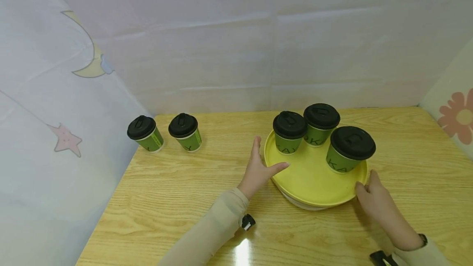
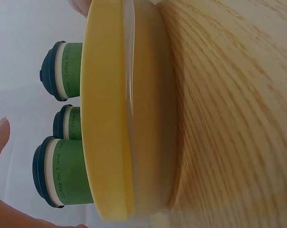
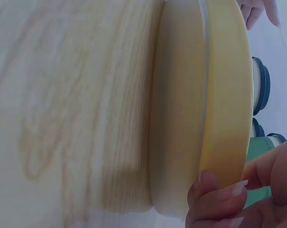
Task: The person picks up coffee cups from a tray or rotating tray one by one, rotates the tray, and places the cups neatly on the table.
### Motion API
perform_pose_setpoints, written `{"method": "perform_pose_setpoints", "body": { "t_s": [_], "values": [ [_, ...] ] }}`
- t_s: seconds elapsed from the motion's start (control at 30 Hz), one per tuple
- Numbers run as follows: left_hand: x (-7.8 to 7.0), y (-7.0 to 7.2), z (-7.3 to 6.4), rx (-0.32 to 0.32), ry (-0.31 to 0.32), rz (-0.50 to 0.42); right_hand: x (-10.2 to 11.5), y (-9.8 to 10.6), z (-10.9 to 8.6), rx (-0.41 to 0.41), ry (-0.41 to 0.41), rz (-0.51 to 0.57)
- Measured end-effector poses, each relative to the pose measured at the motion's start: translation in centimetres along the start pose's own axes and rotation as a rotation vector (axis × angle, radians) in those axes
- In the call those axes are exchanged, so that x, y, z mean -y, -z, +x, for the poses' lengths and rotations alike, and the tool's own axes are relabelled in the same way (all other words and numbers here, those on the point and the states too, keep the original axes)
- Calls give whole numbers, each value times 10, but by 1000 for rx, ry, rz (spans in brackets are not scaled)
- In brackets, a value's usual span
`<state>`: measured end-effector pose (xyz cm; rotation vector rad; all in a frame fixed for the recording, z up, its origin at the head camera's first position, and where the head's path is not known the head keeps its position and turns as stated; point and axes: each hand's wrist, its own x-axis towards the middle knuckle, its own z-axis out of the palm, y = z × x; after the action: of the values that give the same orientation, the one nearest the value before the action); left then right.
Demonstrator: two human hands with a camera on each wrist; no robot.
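A round yellow tray (image 1: 310, 180) rests on a pale round base (image 2: 155, 118). Three green paper cups with black lids stand on it: one at the left (image 1: 289, 143), one at the back (image 1: 318, 134) and a larger-looking one at the right (image 1: 343, 160). At the tray's right front rim, my right hand (image 1: 377, 202) pinches the edge between thumb and curled fingers (image 3: 219, 202). My left hand (image 1: 258, 171) is by the left rim, fingers straight and spread, the thumb reaching over the tray. Nothing is held in it.
Two more lidded green cups stand at the table's back left, one near the corner (image 1: 150, 136) and one beside it (image 1: 187, 134). The wooden table (image 1: 166, 200) meets a pale cloth wall (image 1: 221, 52) behind and at the sides.
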<state>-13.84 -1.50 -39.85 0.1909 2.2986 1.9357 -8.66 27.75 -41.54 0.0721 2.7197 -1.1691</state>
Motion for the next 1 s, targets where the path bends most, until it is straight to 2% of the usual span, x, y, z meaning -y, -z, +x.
{"method": "perform_pose_setpoints", "body": {
  "t_s": [0.3, 0.6, 0.7, 1.0],
  "values": [
    [-3, -4, 3, -22, 20, 10, 5, -2, -1, 92, -60, -29],
    [-5, -7, 8, -14, 13, 23, 5, -7, -5, -6, 16, -44],
    [-4, -8, 9, -17, 10, 33, 4, -6, -3, -17, 25, -54],
    [-4, -16, 18, -44, 37, 18, -1, 0, 2, 50, -42, -59]
  ]
}}
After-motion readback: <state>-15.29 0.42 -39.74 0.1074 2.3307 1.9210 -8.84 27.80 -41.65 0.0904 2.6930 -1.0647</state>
